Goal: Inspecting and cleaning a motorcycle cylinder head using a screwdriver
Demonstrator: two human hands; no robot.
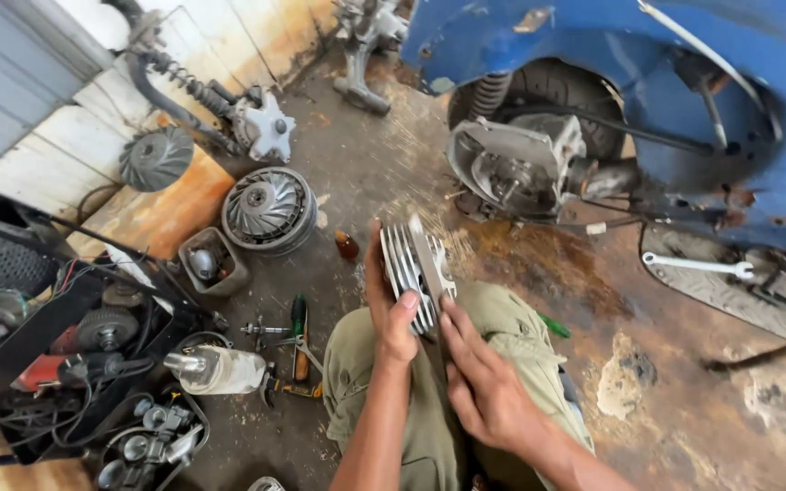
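A finned grey metal engine cylinder (418,265) is held upright over my knees. My left hand (389,309) grips its left side, thumb across the fins. My right hand (484,386) lies flat against its lower right edge, fingers pointing up along it. Behind it stands a blue scooter (684,100) with its engine (520,164) exposed beside the rear wheel.
A round fan cover (268,207), a small grey box (212,262), a brown bottle (346,245), screwdrivers (298,336) and a white canister (218,369) lie on the stained floor at left. A spanner (698,265) rests on the scooter's footboard. Tangled parts and cables fill the lower left.
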